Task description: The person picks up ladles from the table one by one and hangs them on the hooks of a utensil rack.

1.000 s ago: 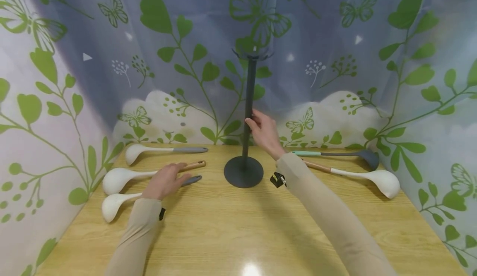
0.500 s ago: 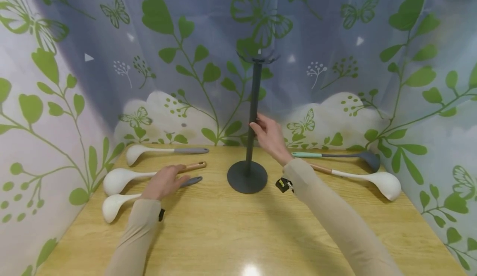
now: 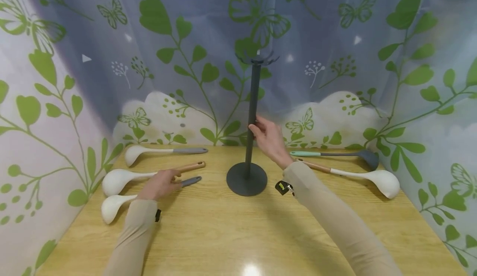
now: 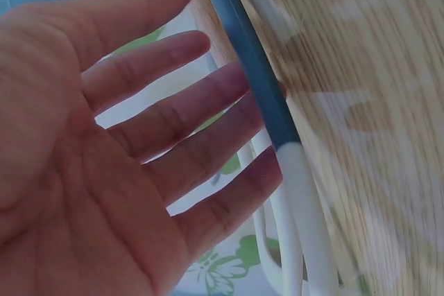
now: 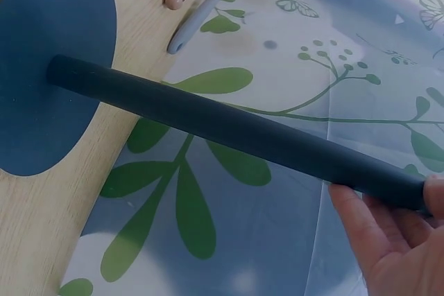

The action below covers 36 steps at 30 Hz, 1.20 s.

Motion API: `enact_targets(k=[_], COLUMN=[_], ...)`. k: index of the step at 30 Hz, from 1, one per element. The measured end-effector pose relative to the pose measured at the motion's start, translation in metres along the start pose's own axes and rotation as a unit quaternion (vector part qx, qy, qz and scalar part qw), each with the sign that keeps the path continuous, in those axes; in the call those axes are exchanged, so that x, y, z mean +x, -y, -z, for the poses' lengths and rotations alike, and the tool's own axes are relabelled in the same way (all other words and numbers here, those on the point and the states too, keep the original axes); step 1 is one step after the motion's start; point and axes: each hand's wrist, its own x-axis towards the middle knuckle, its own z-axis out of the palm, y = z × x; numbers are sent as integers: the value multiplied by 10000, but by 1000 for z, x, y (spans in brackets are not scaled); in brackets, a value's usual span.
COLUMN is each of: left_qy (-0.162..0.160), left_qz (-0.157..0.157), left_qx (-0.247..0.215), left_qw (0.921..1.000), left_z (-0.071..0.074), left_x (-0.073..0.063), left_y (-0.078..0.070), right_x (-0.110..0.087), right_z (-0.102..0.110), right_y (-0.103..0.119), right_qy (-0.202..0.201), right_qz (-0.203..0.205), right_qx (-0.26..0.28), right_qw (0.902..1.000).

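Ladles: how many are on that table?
5. Left of the stand: back ladle, middle ladle and front ladle, the left hand partly covering the last two. Right: teal-handled ladle behind a wooden-handled ladle.

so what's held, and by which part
The right hand holds the dark, round-based stand, partway up its pole. Whether the left hand grips the front grey-handled white ladle can't be told.

No readable text or numbers anywhere.
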Motion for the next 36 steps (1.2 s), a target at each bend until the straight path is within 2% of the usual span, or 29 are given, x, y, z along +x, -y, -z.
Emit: enact_targets(k=[5, 10, 15, 22, 36], left_qy=[112, 100, 66, 218, 356], left_qz=[20, 145, 111, 401, 463], left_qx=[106, 196, 237, 120, -136], left_qw=[9999, 9997, 9996, 9989, 9982], left_z=[1, 1, 4, 8, 14], left_x=[0, -2, -4, -6, -12], left_y=[4, 11, 14, 17, 25], right_x=[-2, -5, -8, -11, -20], right_z=[0, 2, 3, 5, 8], right_y=[1, 3, 6, 5, 8], right_qy=[-25, 7, 61, 83, 116], right_qz=[-42, -96, -142, -36, -11], right_qx=[-50, -84, -55, -75, 32], right_qw=[10000, 9999, 9999, 9999, 9999])
